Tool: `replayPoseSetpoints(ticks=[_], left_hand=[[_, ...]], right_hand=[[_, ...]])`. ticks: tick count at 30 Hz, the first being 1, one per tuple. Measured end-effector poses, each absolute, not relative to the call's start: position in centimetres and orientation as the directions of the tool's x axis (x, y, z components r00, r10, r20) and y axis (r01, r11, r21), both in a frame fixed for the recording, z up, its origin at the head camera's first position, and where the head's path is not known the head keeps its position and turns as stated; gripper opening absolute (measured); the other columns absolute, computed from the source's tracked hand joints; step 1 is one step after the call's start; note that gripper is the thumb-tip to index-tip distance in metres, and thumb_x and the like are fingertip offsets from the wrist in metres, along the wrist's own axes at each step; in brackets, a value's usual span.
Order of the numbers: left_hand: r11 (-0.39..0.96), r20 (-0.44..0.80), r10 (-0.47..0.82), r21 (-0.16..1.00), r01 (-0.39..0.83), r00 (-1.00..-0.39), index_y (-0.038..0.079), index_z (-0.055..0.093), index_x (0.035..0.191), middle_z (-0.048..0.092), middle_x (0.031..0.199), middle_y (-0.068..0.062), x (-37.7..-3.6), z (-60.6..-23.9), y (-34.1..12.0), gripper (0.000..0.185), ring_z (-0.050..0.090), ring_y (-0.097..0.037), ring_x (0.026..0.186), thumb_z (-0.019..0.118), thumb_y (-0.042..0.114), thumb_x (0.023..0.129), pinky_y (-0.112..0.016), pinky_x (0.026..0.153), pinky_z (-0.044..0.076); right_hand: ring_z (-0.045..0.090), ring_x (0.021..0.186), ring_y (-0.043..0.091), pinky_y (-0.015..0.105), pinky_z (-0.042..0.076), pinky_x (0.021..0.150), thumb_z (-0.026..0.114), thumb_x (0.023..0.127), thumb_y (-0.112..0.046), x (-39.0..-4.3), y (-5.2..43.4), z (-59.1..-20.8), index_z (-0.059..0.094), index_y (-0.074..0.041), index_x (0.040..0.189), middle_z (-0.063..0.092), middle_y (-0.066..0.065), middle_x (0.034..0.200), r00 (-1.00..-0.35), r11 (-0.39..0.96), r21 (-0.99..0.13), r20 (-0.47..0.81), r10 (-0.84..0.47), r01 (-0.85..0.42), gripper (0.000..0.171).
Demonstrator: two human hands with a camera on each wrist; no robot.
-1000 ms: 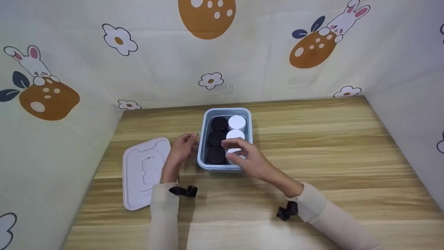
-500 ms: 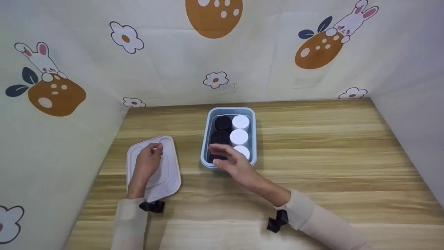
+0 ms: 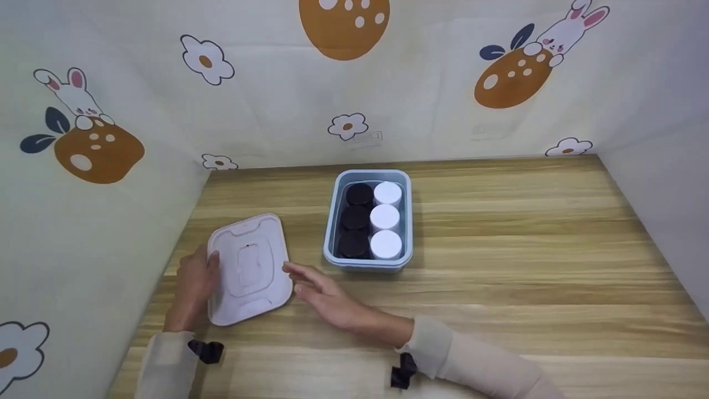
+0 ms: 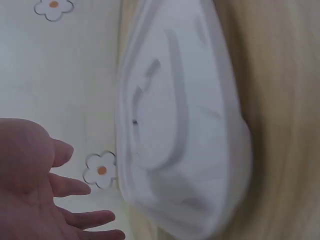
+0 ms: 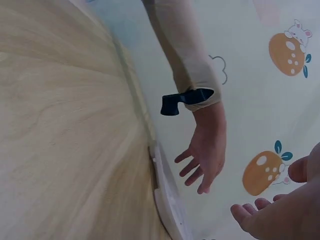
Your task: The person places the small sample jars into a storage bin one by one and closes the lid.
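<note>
A white lid (image 3: 250, 268) (image 4: 180, 135) lies flat on the wooden table, left of a pale blue box (image 3: 407, 221). The box holds three black-capped jars (image 3: 354, 218) in its left row and three white-capped jars (image 3: 385, 218) in its right row. My left hand (image 3: 194, 282) (image 4: 45, 200) (image 5: 205, 150) is at the lid's left edge, fingers relaxed, the thumb touching the rim. My right hand (image 3: 316, 288) (image 5: 280, 210) hovers open just off the lid's right edge, fingers straight, holding nothing.
Cloth walls printed with rabbits and flowers (image 3: 354, 83) close in the table at the back and both sides. The left wall stands right beside the lid. Bare wooden tabletop (image 3: 526, 249) stretches to the right of the box.
My right hand has left the box and swung left to the lid's right edge. My left hand slid from on top of the lid to its left edge. The lid sits a little nearer me.
</note>
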State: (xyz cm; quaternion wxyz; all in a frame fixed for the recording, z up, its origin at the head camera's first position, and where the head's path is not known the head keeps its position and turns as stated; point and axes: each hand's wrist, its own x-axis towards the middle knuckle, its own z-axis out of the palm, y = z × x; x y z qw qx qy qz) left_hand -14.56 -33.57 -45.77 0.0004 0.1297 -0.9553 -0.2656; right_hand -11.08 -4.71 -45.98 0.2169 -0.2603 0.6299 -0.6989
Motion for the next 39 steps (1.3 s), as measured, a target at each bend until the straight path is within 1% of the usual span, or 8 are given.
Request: replayPoseSetpoints(ticks=[2, 9, 12, 17, 24, 28, 33, 39], left_hand=[[0.837, -0.064, -0.251, 0.488, -0.250, -0.966, -0.020, 0.043, 0.133, 0.050, 0.126, -0.047, -14.5, -46.1, -34.5, 0.045, 0.050, -0.060, 0.117, 0.035, 0.015, 0.106, -0.067, 0.097, 0.043], [0.794, -0.242, -0.286, 0.482, -0.371, -0.927, -0.019, 0.033, 0.144, 0.035, 0.147, -0.042, -15.1, -46.6, -36.8, 0.056, 0.034, -0.056, 0.138, 0.030, 0.022, 0.106, -0.061, 0.116, 0.031], [0.772, -0.277, -0.285, 0.502, -0.391, -0.918, -0.018, 0.037, 0.143, 0.040, 0.145, -0.040, -15.5, -46.5, -36.8, 0.058, 0.039, -0.054, 0.136, 0.031, 0.027, 0.107, -0.060, 0.113, 0.035], [0.736, -0.302, -0.269, 0.549, -0.397, -0.915, -0.017, 0.041, 0.140, 0.045, 0.141, -0.040, -16.0, -46.5, -36.7, 0.057, 0.047, -0.053, 0.130, 0.034, 0.028, 0.106, -0.059, 0.107, 0.042], [0.686, -0.359, -0.246, 0.592, -0.424, -0.900, -0.019, 0.041, 0.140, 0.046, 0.140, -0.041, -15.9, -46.2, -37.3, 0.057, 0.051, -0.049, 0.126, 0.038, 0.024, 0.104, -0.054, 0.103, 0.046], [0.684, -0.400, -0.227, 0.584, -0.438, -0.888, -0.019, 0.034, 0.144, 0.045, 0.141, -0.040, -15.9, -45.7, -37.3, 0.060, 0.055, -0.041, 0.119, 0.034, 0.026, 0.105, -0.044, 0.094, 0.051], [0.642, -0.424, -0.184, 0.631, -0.435, -0.887, -0.018, 0.028, 0.148, 0.055, 0.127, -0.033, -16.0, -44.6, -37.0, 0.063, 0.061, -0.020, 0.095, 0.032, 0.029, 0.106, -0.028, 0.076, 0.053], [0.492, -0.475, -0.109, 0.737, -0.462, -0.873, -0.014, 0.019, 0.153, 0.049, 0.135, -0.025, -16.2, -42.0, -35.5, 0.071, 0.062, -0.011, 0.094, 0.032, 0.040, 0.108, -0.030, 0.081, 0.060]], right_hand=[[0.036, 0.145, 0.041, 0.030, 0.041, 0.114, 0.042, 0.105, -0.007, -11.2, -5.5, -46.7, 0.037, 0.004, 0.151, 0.040, 0.024, 0.155, -0.770, -0.102, -0.994, 0.088, -0.632, -0.029, 0.047], [0.038, 0.143, 0.042, 0.045, 0.042, 0.114, 0.047, 0.104, -0.009, -11.8, -7.9, -48.5, 0.041, 0.004, 0.149, 0.040, 0.022, 0.154, -0.830, -0.084, -0.995, -0.004, -0.558, 0.061, 0.047], [0.041, 0.142, 0.041, 0.048, 0.040, 0.115, 0.050, 0.103, -0.010, -12.4, -8.5, -49.0, 0.042, 0.004, 0.148, 0.042, 0.023, 0.153, -0.860, -0.087, -0.991, -0.044, -0.508, 0.102, 0.048], [0.043, 0.141, 0.041, 0.046, 0.038, 0.117, 0.051, 0.101, -0.008, -13.3, -9.4, -49.7, 0.040, 0.009, 0.147, 0.043, 0.028, 0.151, -0.884, -0.109, -0.981, -0.095, -0.459, 0.161, 0.051], [0.046, 0.140, 0.040, 0.044, 0.040, 0.116, 0.056, 0.094, -0.005, -13.5, -9.5, -50.2, 0.044, 0.008, 0.146, 0.046, 0.026, 0.150, -0.899, -0.079, -0.981, -0.130, -0.418, 0.179, 0.054], [0.046, 0.140, 0.039, 0.044, 0.039, 0.116, 0.056, 0.092, -0.003, -13.7, -9.2, -50.3, 0.045, 0.008, 0.145, 0.047, 0.026, 0.149, -0.904, -0.091, -0.976, -0.145, -0.402, 0.197, 0.055], [0.045, 0.140, 0.040, 0.044, 0.039, 0.117, 0.055, 0.091, -0.001, -13.5, -8.7, -50.3, 0.046, 0.011, 0.142, 0.048, 0.028, 0.148, -0.907, -0.074, -0.981, -0.138, -0.397, 0.181, 0.054], [0.044, 0.140, 0.039, 0.050, 0.035, 0.118, 0.056, 0.091, -0.002, -12.7, -8.2, -49.7, 0.053, 0.007, 0.139, 0.052, 0.026, 0.145, -0.910, 0.007, -0.998, -0.061, -0.411, 0.064, 0.049]])
